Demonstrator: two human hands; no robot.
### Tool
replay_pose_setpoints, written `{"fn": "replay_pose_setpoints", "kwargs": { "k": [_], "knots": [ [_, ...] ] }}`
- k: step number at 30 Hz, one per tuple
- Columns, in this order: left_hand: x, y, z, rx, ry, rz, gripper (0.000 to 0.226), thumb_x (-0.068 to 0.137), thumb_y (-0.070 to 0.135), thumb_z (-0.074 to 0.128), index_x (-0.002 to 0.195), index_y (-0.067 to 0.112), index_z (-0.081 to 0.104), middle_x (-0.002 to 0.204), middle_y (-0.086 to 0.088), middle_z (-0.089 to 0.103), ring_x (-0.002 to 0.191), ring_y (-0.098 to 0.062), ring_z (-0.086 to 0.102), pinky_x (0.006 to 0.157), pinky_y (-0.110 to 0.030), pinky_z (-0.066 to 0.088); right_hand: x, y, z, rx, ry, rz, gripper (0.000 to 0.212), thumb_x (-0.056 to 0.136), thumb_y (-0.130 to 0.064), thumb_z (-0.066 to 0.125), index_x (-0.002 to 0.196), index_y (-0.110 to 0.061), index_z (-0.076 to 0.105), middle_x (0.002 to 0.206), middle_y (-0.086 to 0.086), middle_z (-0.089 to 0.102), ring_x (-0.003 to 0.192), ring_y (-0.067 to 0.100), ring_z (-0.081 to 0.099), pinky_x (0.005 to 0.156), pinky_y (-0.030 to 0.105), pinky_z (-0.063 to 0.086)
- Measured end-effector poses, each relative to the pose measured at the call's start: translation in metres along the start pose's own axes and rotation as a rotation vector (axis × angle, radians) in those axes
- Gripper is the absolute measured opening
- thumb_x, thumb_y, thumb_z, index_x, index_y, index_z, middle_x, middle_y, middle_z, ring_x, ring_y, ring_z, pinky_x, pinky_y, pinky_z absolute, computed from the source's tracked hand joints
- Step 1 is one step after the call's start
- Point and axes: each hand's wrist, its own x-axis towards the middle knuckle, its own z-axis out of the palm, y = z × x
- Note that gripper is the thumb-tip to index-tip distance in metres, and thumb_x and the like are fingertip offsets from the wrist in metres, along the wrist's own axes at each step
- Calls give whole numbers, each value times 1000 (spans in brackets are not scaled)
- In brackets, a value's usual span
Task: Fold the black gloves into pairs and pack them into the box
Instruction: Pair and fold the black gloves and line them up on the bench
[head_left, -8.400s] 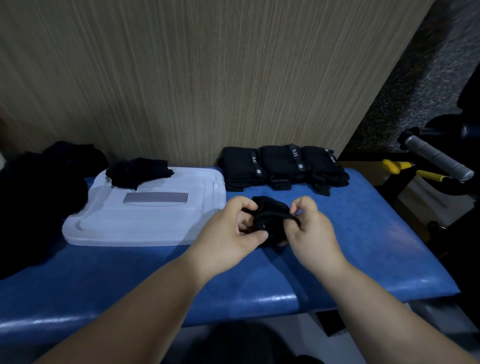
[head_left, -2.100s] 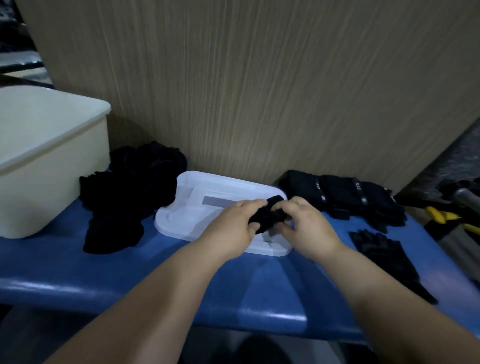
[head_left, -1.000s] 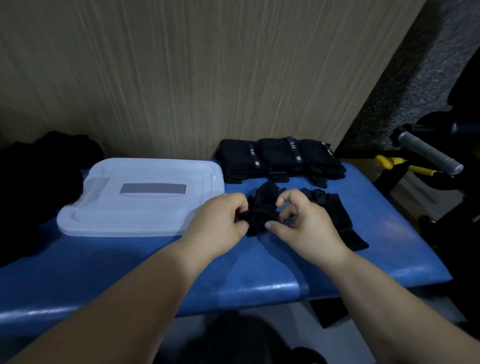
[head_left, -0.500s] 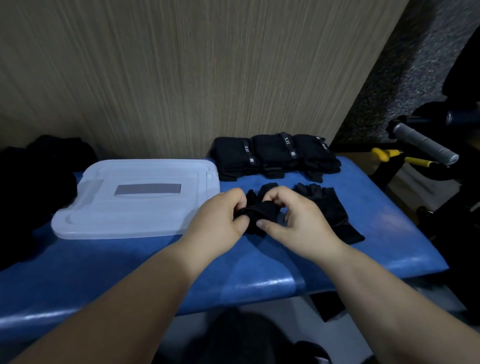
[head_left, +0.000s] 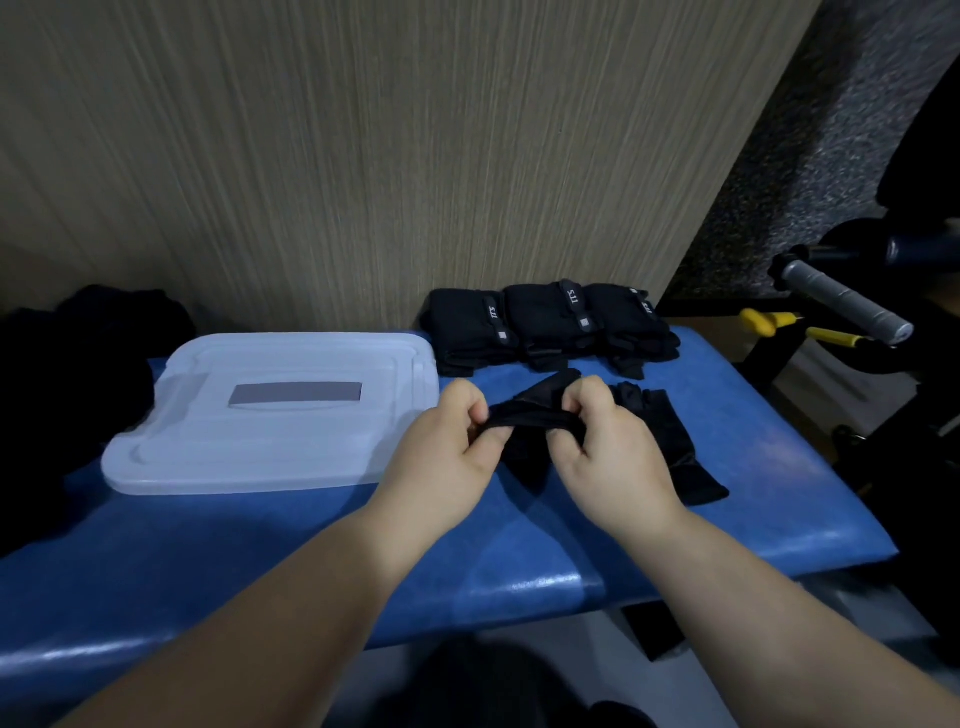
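Black glove (head_left: 524, 415), one, stretched between both hands above the blue padded bench (head_left: 260, 545). Left hand (head_left: 441, 457) pinches its left end with curled fingers, right hand (head_left: 608, 452) pinches the right end the same way; the hands are close together and the fabric is bunched into a narrow band between them. One more loose glove (head_left: 675, 452) lies flat on the bench just right of the right hand, partly hidden under it. Three folded glove bundles (head_left: 550, 327) sit side by side in a row beyond the hands, against the wood-grain panel (head_left: 363, 156), touching each other, each with a small labelled strap. One white plastic lid (head_left: 270, 415) lies flat on the bench just left of the left hand, with one grey rectangular label (head_left: 296, 397) on top. One dark heap of gloves (head_left: 78, 364) far left of the hands, count cannot be told. Off the bench, far right of the right hand: one grey grip handle (head_left: 841, 301), two yellow handles (head_left: 769, 322).
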Motion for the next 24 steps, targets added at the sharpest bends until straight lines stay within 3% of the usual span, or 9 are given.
{"fn": "replay_pose_setpoints", "kwargs": {
  "k": [2,5,7,11,13,15,17,20,24],
  "knots": [
    [0,-1,0,-11,-26,-30,24,89,43,53,78,32,35,71,-7,66,72,-26,66,66,-48,54,0,0,0,54,21,14,12,91,-17,51,92,-22,40,64,-1,57,57,13,54,56,34,43],
    [-1,3,-1,-91,-76,-108,28,80,57,55,79,33,40,78,-11,69,80,-27,68,72,-51,56,1,0,1,198,45,37,12,92,-13,49,90,-21,40,69,8,60,61,22,57,61,45,49],
    [0,8,-3,-263,-117,-203,29,84,51,60,87,26,45,90,-11,70,86,-23,70,81,-49,56,2,1,1,327,50,68,15,94,-9,47,89,-21,40,74,10,62,66,23,62,67,49,53],
    [2,14,-4,-694,-209,-418,38,93,43,52,105,7,47,113,-12,66,97,-21,70,86,-40,56,5,1,-1,708,-27,86,18,98,3,38,96,-14,40,94,5,64,90,21,68,77,36,58],
    [5,15,-3,-841,-155,-483,31,96,40,48,101,9,48,111,-17,67,93,-26,70,82,-39,57,6,4,1,858,-109,76,24,96,8,35,101,-15,39,102,6,65,99,23,65,82,35,55],
    [8,14,-3,-875,-56,-496,17,98,28,49,98,11,48,111,-21,65,88,-26,68,74,-35,58,6,7,4,907,-191,69,30,90,7,40,104,-20,38,100,0,65,96,17,63,83,32,52],
    [12,12,-3,-854,63,-476,7,97,14,52,95,15,46,109,-22,59,83,-24,63,65,-31,58,6,10,5,927,-264,66,38,79,2,46,105,-24,37,97,-3,63,90,13,59,83,31,48],
    [15,8,-4,-796,153,-424,19,94,5,55,94,19,43,97,-15,57,83,-24,59,78,-45,55,5,10,2,1022,-322,130,46,68,-8,58,105,-26,37,98,3,60,91,20,53,85,39,43],
    [12,7,0,-699,142,-330,26,92,2,55,92,23,41,83,-8,61,80,-23,56,73,-41,45,9,10,3,1052,-158,395,69,58,-54,79,109,-23,46,111,5,64,103,18,62,99,47,45]
  ]
}}
